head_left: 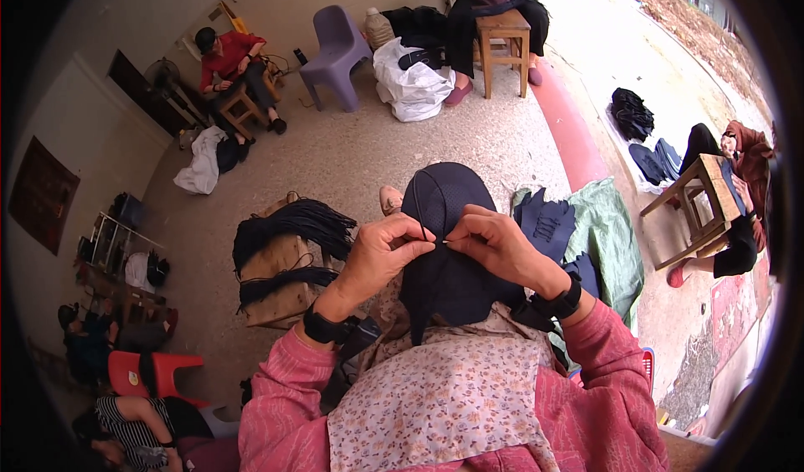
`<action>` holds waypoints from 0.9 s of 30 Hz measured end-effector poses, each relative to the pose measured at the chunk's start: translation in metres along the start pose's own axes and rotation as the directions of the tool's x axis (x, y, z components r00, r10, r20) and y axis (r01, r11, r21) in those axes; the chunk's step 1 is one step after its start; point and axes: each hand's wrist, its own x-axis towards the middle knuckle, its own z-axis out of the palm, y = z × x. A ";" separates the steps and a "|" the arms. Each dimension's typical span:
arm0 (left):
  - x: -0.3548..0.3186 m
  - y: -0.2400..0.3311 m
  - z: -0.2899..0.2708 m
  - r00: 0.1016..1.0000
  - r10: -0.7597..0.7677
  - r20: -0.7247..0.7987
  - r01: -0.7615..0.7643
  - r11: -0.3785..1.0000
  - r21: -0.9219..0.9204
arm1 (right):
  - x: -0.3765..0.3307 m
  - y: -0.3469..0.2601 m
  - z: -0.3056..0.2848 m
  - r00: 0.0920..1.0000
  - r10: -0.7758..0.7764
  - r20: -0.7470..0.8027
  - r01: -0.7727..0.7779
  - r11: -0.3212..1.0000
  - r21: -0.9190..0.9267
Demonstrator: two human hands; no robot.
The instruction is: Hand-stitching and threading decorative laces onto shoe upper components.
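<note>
A dark navy fabric piece (456,283) with a finely dotted surface lies over my lap, on a flowered apron (435,388). Above it, thumb and forefinger of my left hand (385,250) are pinched on a thin dark cord (416,189), which loops up across the fabric. My right hand (498,246) is pinched just beside it, the fingertips of both hands nearly touching. A tiny pale spot shows between them, too small to name. What the right fingers hold is hidden.
To the left, bundles of dark cords (289,229) lie on a wooden stool (272,279). Dark blue cut pieces (544,225) rest on a green sack (607,229) at the right. Several people sit around the room, near a purple chair (333,57) and white sacks (410,87).
</note>
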 end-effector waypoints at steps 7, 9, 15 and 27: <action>-0.005 -0.009 0.001 0.968 -0.221 0.116 0.249 0.893 -0.375 | -0.005 0.001 0.006 0.999 -0.030 -0.018 0.032 0.992 0.123; -0.006 -0.006 0.000 0.964 -0.225 0.144 0.263 0.892 -0.367 | -0.007 0.005 0.004 0.998 -0.056 -0.019 0.058 0.989 0.138; -0.026 0.004 -0.010 0.903 -0.331 0.275 0.416 0.835 -0.360 | -0.010 0.009 0.002 0.995 -0.095 -0.016 0.097 0.983 0.156; 0.006 -0.051 0.018 0.939 -0.205 -0.277 0.084 0.916 -0.392 | -0.035 -0.019 -0.026 0.974 -0.108 0.201 0.206 0.796 -0.570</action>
